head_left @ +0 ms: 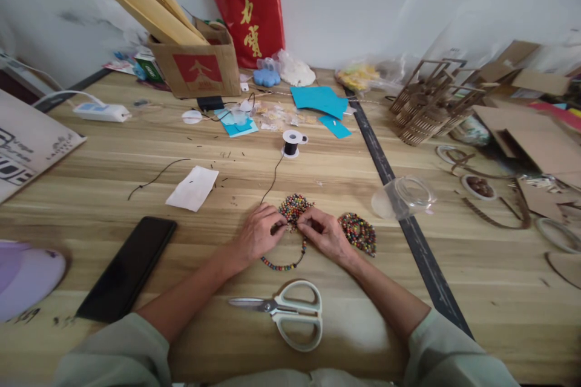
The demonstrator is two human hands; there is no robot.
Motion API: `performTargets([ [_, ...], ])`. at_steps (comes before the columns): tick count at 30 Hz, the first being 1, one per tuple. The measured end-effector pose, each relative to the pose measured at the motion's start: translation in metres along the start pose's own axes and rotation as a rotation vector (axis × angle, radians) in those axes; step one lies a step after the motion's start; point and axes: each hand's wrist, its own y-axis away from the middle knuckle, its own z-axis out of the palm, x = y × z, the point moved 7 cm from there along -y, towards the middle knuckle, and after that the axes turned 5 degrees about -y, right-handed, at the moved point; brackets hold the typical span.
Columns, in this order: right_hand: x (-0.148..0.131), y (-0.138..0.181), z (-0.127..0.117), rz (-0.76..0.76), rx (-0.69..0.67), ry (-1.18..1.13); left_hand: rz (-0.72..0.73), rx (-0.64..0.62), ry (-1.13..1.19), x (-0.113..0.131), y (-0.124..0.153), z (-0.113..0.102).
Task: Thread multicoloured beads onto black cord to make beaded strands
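My left hand (257, 233) and my right hand (323, 233) rest on the wooden table (318, 181), fingertips pinched together over a black cord. A strand of coloured beads (285, 264) hangs in a loop from between them toward me. Just beyond the fingers lies a heap of loose coloured beads (295, 207). A second heap of beads (358, 233) sits right of my right hand. The black cord runs up to a spool of black thread (291, 144).
White-handled scissors (285, 310) lie near me, a black phone (128, 266) at left. A tipped clear plastic jar (403, 196) lies right of the beads. White paper (193, 187), a cardboard box (200, 63), blue felt (320, 100), a power strip (100, 110) and laser-cut wood pieces (426, 106) stand farther off.
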Motion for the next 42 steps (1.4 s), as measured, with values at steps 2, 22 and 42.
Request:
performTargets([
  [2,0.0008,-0.0001,0.0000,0.010,0.001,-0.005,-0.026,0.011,0.070,-0.0024,-0.0005,-0.0006],
  [22,-0.0059,0.0004,0.0025,-0.037,-0.044,0.031,-0.032,0.031,0.494,-0.0060,-0.0055,-0.0022],
  [42,-0.0067,0.0004,0.0039,-0.036,-0.058,0.032,-0.008,0.013,0.476,-0.0023,-0.0053,-0.0003],
])
